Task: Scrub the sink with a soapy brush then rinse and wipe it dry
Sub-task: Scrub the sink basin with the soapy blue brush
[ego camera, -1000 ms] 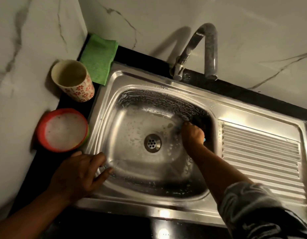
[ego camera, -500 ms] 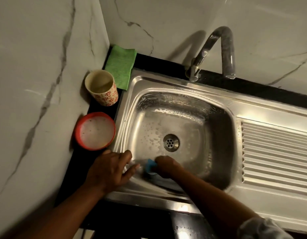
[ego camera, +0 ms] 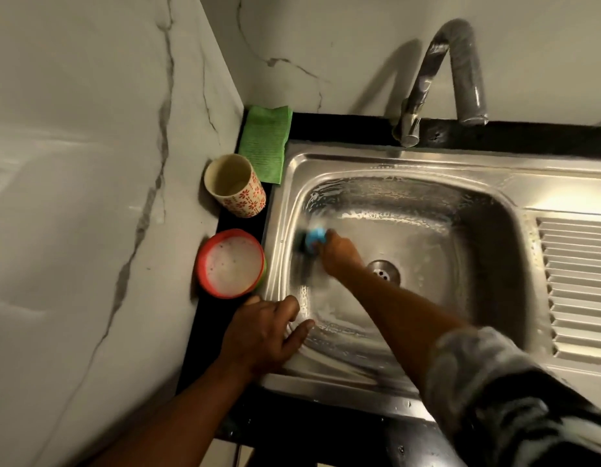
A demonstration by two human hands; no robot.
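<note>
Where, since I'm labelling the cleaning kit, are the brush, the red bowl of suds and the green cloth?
brush (ego camera: 315, 238), head view, its blue back.
red bowl of suds (ego camera: 200, 261), head view, its left rim.
green cloth (ego camera: 266, 143), head view, middle of the cloth.

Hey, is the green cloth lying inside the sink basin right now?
No, the green cloth lies on the black counter in the corner behind the patterned cup, outside the rim of the sink.

— What is worn on the right arm (ego camera: 410, 318)?
— A grey sleeve (ego camera: 494, 382) with darker, blurred markings is seen, bunched at its near end.
— And on the left arm (ego camera: 177, 416)?
— It is shown bare down to the left hand (ego camera: 262, 335).
</note>
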